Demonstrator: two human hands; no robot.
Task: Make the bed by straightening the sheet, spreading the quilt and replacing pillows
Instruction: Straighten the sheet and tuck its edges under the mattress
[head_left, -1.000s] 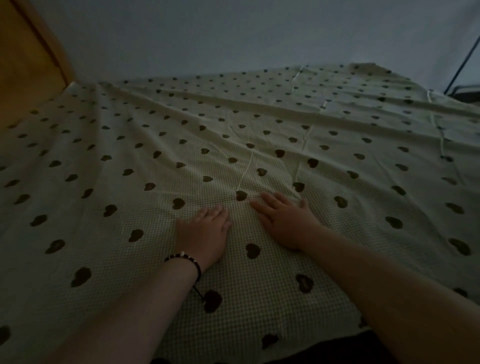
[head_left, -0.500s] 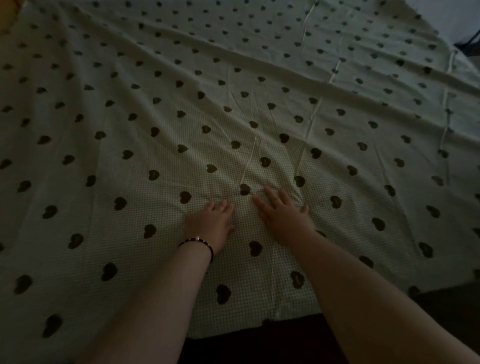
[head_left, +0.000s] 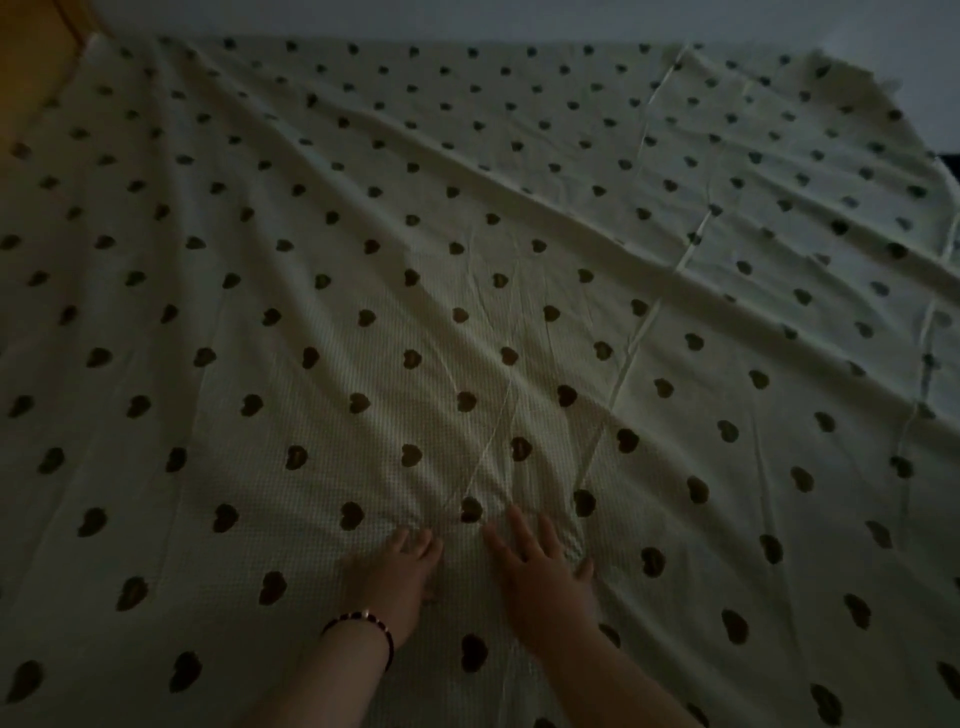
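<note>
Head view: the sheet (head_left: 363, 291) lies spread over the bed, creases fanning out from its middle. The left hand (head_left: 397, 582) and right hand (head_left: 540, 577) press flat on it side by side, fingers spread, gripping nothing. Straightening is the step in hand; the next move likely calls for sweeping the palms apart.

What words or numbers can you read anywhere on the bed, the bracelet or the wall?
There are none to read.
The sheet has only a print of dark hearts on small checks, no letters.
The bracelet on the left hand shows dark beads and one pale one, no writing.
The right hand, the wall and the wooden board carry no signs.
</note>
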